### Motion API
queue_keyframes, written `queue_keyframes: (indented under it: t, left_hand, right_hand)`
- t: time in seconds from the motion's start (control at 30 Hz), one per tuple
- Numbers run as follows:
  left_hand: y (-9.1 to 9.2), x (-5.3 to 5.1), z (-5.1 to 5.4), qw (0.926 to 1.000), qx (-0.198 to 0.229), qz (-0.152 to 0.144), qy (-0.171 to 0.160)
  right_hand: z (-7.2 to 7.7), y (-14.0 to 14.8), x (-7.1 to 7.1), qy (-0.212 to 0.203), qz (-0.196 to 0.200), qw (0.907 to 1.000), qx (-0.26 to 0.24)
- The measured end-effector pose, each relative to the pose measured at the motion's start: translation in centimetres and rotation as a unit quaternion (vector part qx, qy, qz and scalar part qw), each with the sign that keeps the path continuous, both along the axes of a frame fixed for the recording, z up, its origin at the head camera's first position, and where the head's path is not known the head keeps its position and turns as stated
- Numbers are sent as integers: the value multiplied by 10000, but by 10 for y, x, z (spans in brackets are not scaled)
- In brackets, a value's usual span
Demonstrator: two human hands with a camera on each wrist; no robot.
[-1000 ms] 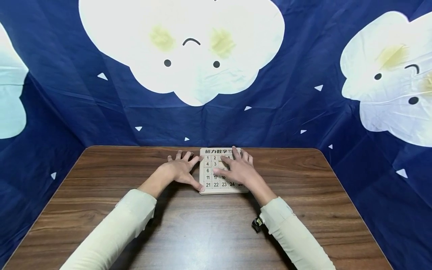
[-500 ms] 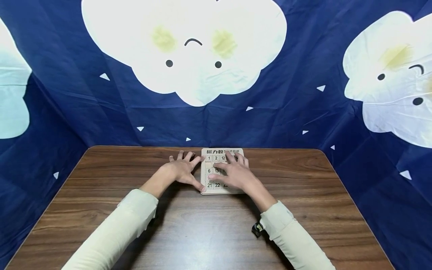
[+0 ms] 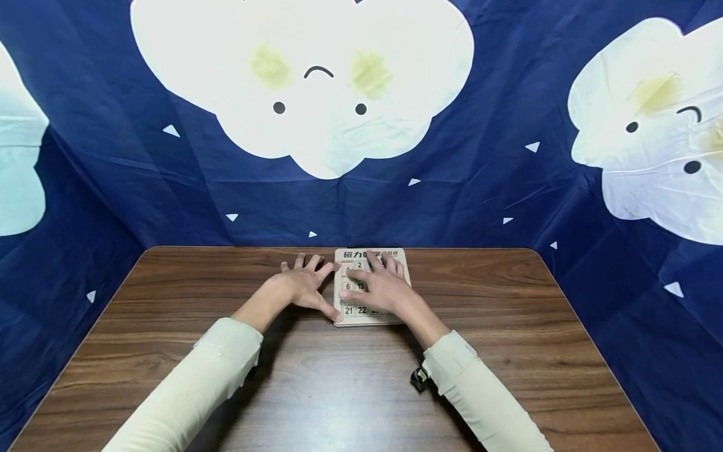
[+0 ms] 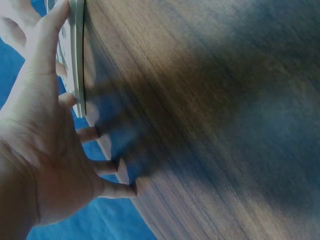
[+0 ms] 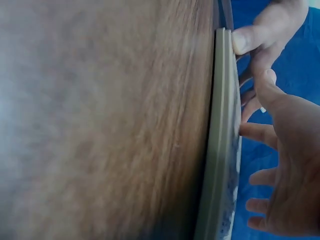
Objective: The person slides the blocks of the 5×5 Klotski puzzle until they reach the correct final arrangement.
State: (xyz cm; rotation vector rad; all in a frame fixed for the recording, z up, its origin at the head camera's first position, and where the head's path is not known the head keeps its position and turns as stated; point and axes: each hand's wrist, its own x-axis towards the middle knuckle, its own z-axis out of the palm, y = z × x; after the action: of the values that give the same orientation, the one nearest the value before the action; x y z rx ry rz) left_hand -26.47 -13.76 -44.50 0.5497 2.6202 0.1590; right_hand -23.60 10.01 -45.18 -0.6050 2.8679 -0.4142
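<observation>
Puzzle (image 3: 363,311) flat, table (image 3: 333,376) edge just beyond it; left hand (image 3: 302,285) splayed against its left side, right hand (image 3: 386,292) splayed over its tiles (image 3: 348,287), neither gripping; best braced steadily, tiles pushed lightly, straight.

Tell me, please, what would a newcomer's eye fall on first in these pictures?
Probably the big white cloud with an upside-down printed face, on the blue cloth behind the table. Next, perhaps, the pale number board at the table's far side, with the left hand spread at its left edge and the right hand over its numbers.
</observation>
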Motion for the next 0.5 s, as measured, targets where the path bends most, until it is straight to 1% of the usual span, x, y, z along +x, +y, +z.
queue_keyframes:
  t: [0.1, 0.17, 0.23, 0.37, 0.43, 0.5]
  left_hand:
    - [0, 0, 0, 10000, -2, -14, 14]
    - [0, 0, 0, 10000, 3, -12, 27]
    - [0, 0, 0, 10000, 19, -5, 30]
    - [0, 0, 0, 10000, 59, 0, 40]
    - [0, 0, 0, 10000, 68, -5, 32]
    - [0, 0, -1, 10000, 58, 2, 27]
  right_hand:
    - [3, 3, 6, -64, 142, 9999, 75]
    - [5, 5, 8, -82, 153, 9998, -10]
    - [6, 8, 7, -26, 26, 10000, -58]
    - [4, 14, 0, 79, -381, 9992, -68]
    - [2, 14, -3, 52, -425, 9991, -42]
    - [-1, 11, -4, -22, -312, 9995, -76]
